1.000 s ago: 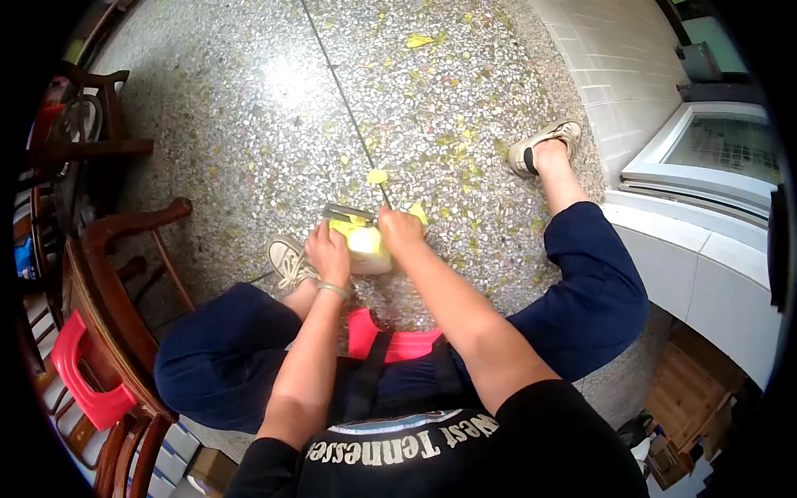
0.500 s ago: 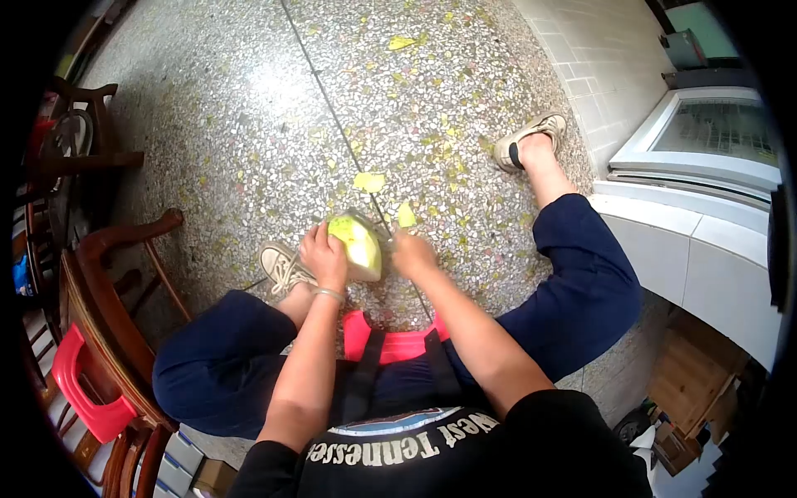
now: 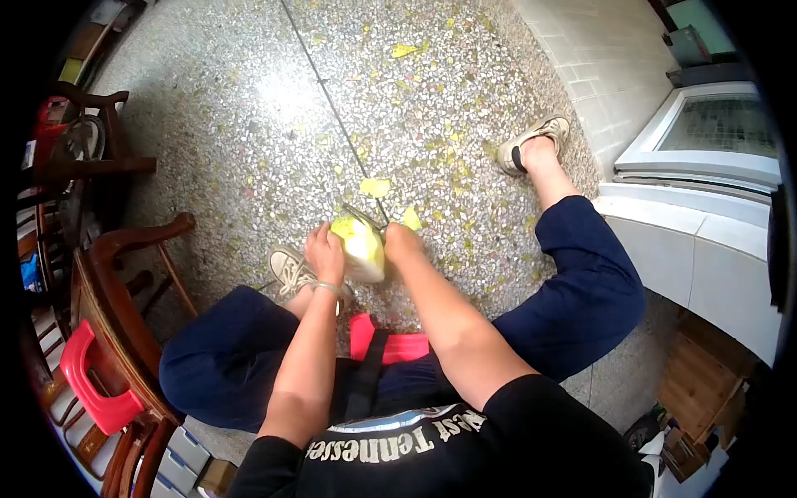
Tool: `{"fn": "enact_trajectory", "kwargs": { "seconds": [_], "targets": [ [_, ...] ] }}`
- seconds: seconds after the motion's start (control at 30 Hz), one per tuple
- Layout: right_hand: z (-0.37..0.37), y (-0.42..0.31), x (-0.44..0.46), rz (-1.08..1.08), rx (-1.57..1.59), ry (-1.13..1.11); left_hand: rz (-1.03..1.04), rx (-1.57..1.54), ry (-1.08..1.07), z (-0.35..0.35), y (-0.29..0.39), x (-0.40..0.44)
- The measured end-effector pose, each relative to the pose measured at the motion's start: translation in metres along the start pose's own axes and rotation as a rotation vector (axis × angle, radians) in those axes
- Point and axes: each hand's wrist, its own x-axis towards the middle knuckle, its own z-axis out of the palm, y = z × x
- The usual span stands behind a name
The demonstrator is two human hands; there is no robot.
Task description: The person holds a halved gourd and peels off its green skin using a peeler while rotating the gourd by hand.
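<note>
Between my lower legs is a large green-skinned fruit point(image 3: 363, 247), pared in places down to pale yellow and white. My left hand point(image 3: 324, 251) grips its left side, fingers curled over the green skin. My right hand point(image 3: 402, 243) is closed round the handle of a knife, its handle mostly hidden in my fist. The thin dark knife blade point(image 3: 362, 214) lies along the fruit's upper edge, pointing up and left. Pieces of yellow-green peel point(image 3: 375, 186) lie on the floor just beyond the fruit.
A pink plastic seat point(image 3: 403, 347) shows between my thighs. Peel scraps point(image 3: 404, 51) are scattered over the speckled floor point(image 3: 224, 158). Wooden chairs point(image 3: 124, 257) and a pink stool point(image 3: 95, 378) stand at left. On the right are a tiled ledge point(image 3: 664, 220) and a white-framed window point(image 3: 706, 124).
My right hand has moved slightly up and left, bringing the knife blade against the fruit's upper edge. My left hand keeps its hold. The view has shifted slightly.
</note>
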Motion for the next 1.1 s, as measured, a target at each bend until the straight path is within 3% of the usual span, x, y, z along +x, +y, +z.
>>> {"fn": "enact_trajectory", "kwargs": {
  "seconds": [0.07, 0.13, 0.17, 0.3, 0.4, 0.47, 0.53, 0.6, 0.67, 0.7, 0.77, 0.9, 1.1],
  "targets": [
    [0.001, 0.004, 0.012, -0.004, -0.002, -0.029, -0.025, -0.005, -0.008, -0.002, 0.001, 0.000],
    [0.022, 0.025, 0.041, -0.229, 0.005, -0.204, -0.021, 0.003, -0.059, -0.004, -0.001, -0.003],
    [0.019, 0.024, 0.040, -0.240, 0.006, -0.192, -0.012, 0.002, -0.046, -0.003, -0.002, -0.005],
    [0.010, 0.050, 0.034, 0.135, 0.648, -0.684, 0.084, -0.002, 0.053, 0.000, 0.000, -0.020],
    [0.008, 0.059, 0.003, 0.142, 0.492, -0.690, 0.065, -0.011, 0.067, 0.001, 0.006, -0.017],
    [0.032, 0.074, -0.009, 0.179, 0.678, -0.429, 0.048, -0.014, 0.045, -0.004, 0.008, -0.028],
    [0.018, 0.069, -0.017, 0.109, 0.466, -0.153, -0.007, -0.180, 0.009, -0.007, -0.011, -0.020],
    [0.009, 0.071, -0.012, 0.153, 0.514, -0.052, -0.042, -0.170, 0.048, -0.003, -0.029, -0.027],
    [-0.003, 0.061, -0.015, -0.070, 0.231, 0.183, -0.170, -0.092, -0.003, 0.002, -0.033, -0.029],
    [-0.013, 0.051, -0.026, -0.074, 0.223, 0.179, -0.178, -0.095, 0.000, 0.002, -0.028, -0.030],
    [-0.030, 0.028, -0.049, -0.254, -0.069, 0.133, -0.437, -0.371, -0.020, 0.001, -0.012, -0.033],
    [-0.013, 0.010, -0.064, -0.463, -0.229, 0.218, -0.419, -0.351, 0.014, 0.014, -0.027, -0.034],
    [-0.003, 0.010, -0.043, -0.349, -0.265, 0.213, -0.356, -0.278, 0.076, 0.022, -0.026, -0.033]
  ]
}}
